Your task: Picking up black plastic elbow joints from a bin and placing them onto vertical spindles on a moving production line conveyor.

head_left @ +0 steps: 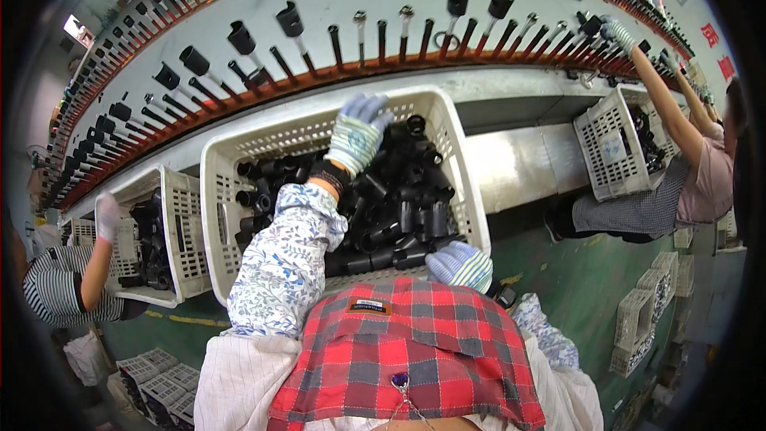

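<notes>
A white plastic crate (471, 168) in front of me is filled with short black tube-shaped parts (391, 231). My left hand (359, 132), in a striped grey-blue work glove, reaches across the crate to its far side. Its fingers are stretched out, and nothing shows in them. My right hand (461, 266), gloved alike, is low at the crate's near right corner. Its fingers are curled in beside the black parts; what they hold, if anything, is hidden.
Beyond the crate runs a curved orange-red rack rail (319, 73) with upright rods, several capped by black sockets. Co-workers stand left and right, one gloved hand (617, 34) at the rail. Other crates (185, 231) of black parts flank mine; stacked crates (638, 311) stand on the green floor.
</notes>
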